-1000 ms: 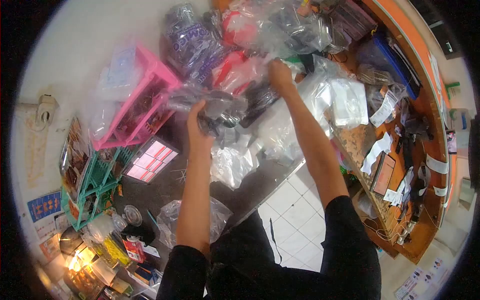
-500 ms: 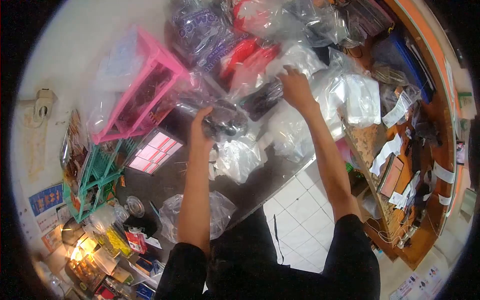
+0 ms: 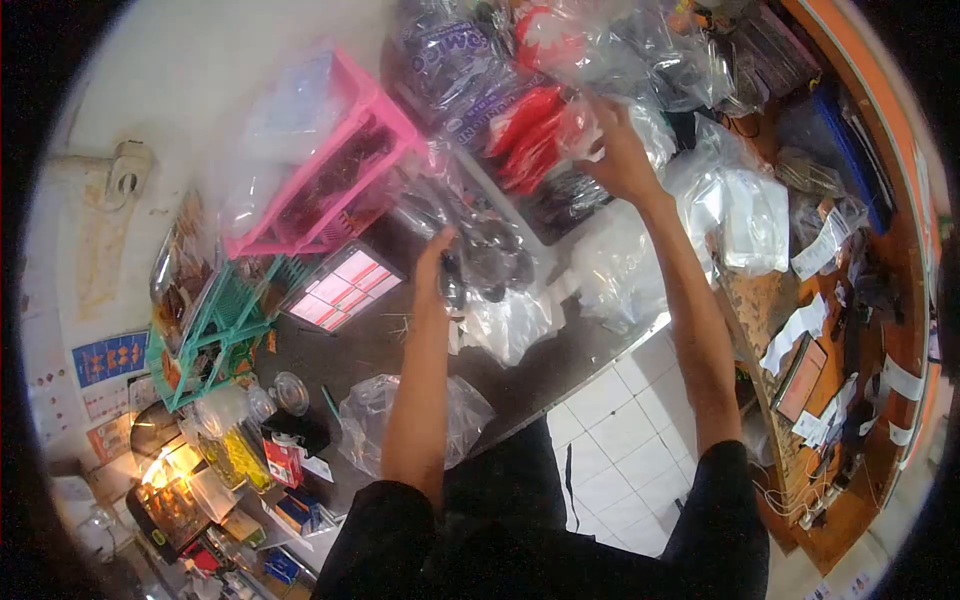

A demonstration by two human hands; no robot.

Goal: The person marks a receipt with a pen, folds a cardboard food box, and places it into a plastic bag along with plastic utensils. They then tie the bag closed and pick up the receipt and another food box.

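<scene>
My left hand is closed around the near side of a clear bag of black utensils; the black pieces have rounded ends like spoons. Its thumb lies on top, and the other fingers are hidden under the plastic. Just below that bag is a crumpled, whitish clear bag. Farther forward, my right hand has its fingers curled at the edge of a clear bag with red contents. Beneath that hand lies a dark packet in clear plastic.
A pink plastic basket stands tilted on the left above a green basket. A lit tablet leans beside them. More clear bags pile up to the right. A phone lies on the wooden shelf.
My right hand has moved forward and left onto the bag with red contents, which looks more bunched. My left hand keeps its hold on the black utensils' bag. The whole view has shifted slightly.
</scene>
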